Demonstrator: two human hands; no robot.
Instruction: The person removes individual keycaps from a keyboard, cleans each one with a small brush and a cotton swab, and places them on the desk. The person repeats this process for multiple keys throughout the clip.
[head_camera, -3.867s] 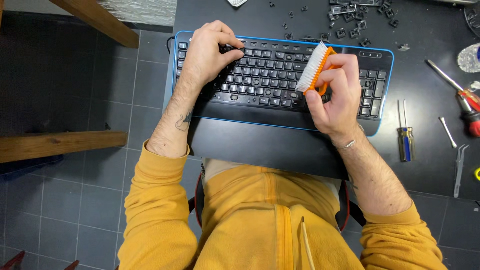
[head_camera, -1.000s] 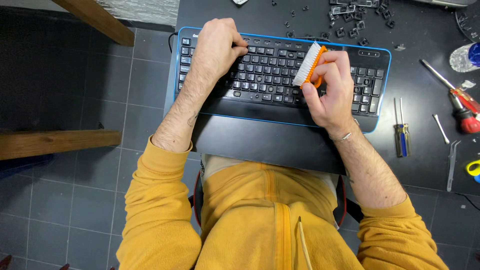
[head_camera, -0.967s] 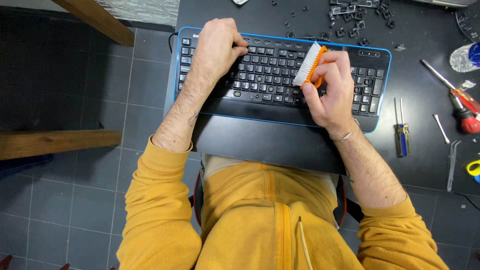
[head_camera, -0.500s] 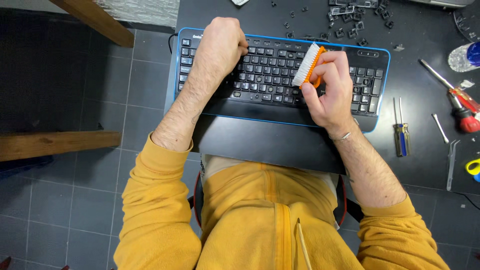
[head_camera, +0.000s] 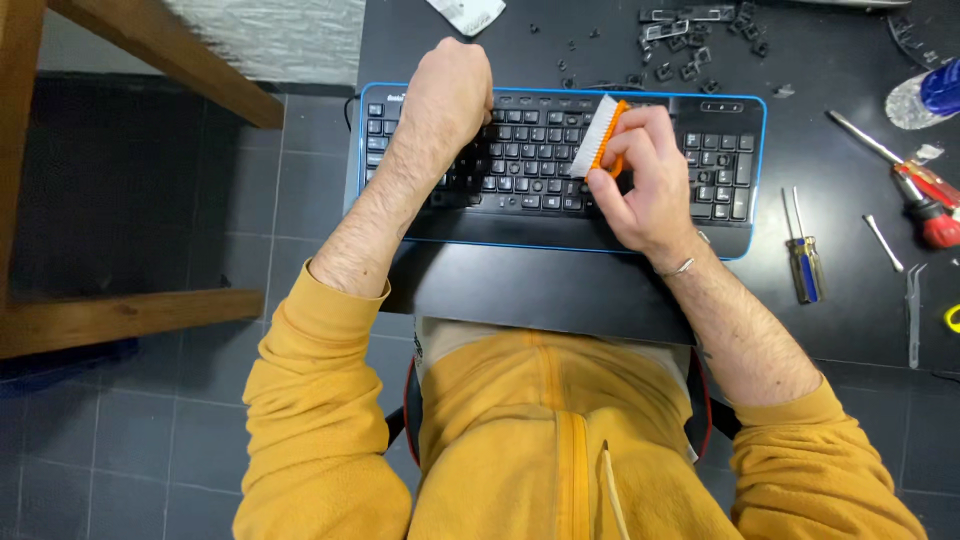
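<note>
A black keyboard with a blue rim (head_camera: 720, 240) lies at the near edge of a black desk (head_camera: 560, 290). My left hand (head_camera: 448, 95) rests curled on the keyboard's upper left keys, fingers bent down onto the top rows. My right hand (head_camera: 645, 180) grips a small orange brush with white bristles (head_camera: 592, 137), bristles facing left over the middle keys. Whether the left fingers pinch a key is hidden.
Loose black keycaps (head_camera: 690, 45) lie scattered behind the keyboard. To the right lie a red-handled screwdriver (head_camera: 925, 195), two small screwdrivers (head_camera: 803, 262), a cotton swab (head_camera: 882, 240) and tweezers (head_camera: 914, 315). Wooden beams (head_camera: 120, 320) stand at the left over the tiled floor.
The brush and my right hand have shifted slightly left over the keys. My left hand has curled tighter on the top rows. The camera view has drifted.
</note>
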